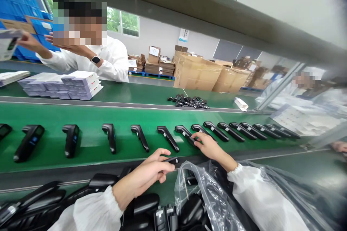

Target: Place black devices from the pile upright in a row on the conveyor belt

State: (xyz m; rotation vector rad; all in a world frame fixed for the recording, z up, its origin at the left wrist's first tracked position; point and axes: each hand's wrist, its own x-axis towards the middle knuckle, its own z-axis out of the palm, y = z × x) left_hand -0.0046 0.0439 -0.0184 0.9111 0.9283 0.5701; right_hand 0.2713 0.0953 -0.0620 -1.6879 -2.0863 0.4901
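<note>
Left hand (155, 169) pinches small black part (172, 160), white-marked end clear, likely for visibility. Right hand (208, 145) touches black device (185, 133); whether gripped, cannot tell. Device lies on green belt (89, 112) beyond left hand, handle nearward, presumably for reach.

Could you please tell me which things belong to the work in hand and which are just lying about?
Likely in use: small black part in the left hand; black device at the right hand; clear bag.

Seemingly just about: cardboard boxes; blue crates.
</note>
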